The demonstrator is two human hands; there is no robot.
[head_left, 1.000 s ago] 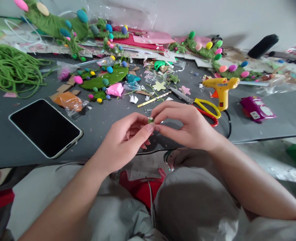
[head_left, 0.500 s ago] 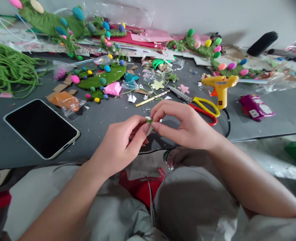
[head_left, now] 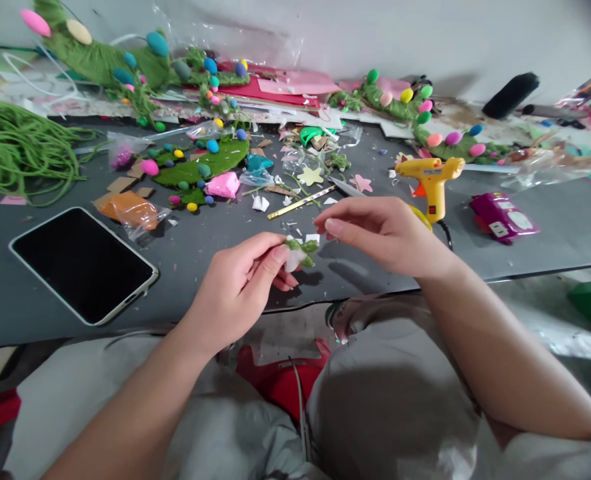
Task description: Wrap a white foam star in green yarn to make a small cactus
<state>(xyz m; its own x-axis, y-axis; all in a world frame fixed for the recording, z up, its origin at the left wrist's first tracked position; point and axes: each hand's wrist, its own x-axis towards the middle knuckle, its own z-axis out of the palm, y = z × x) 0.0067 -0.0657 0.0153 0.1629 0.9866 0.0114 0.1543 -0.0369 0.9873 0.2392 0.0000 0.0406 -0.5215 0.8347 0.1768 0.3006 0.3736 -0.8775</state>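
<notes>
Between the thumb and fingers of my left hand (head_left: 235, 287) is a small knotted green yarn piece (head_left: 308, 248) with white paper-like bits on it. Its full shape is partly hidden by my thumb. My right hand (head_left: 385, 237) hovers just right of it, apart from the piece, fingers loosely stretched out with nothing visible in them. Under and behind that hand lie the scissors (head_left: 346, 188), mostly covered. A yellow glue gun (head_left: 433, 180) stands to the right. Beyond my hands lies a striped pencil (head_left: 301, 203).
A tablet-like device (head_left: 83, 263) lies at left, below a heap of green yarn (head_left: 23, 147). An orange packet (head_left: 133, 210), a green leaf shape (head_left: 220, 160) with coloured balls, and a purple packet (head_left: 504, 217) lie about. Green garlands (head_left: 110, 57) line the back; paper scraps are scattered mid-table.
My right hand has let go of the green yarn piece and moved right, over the scissors. My left hand still holds the piece, which now shows more fully.
</notes>
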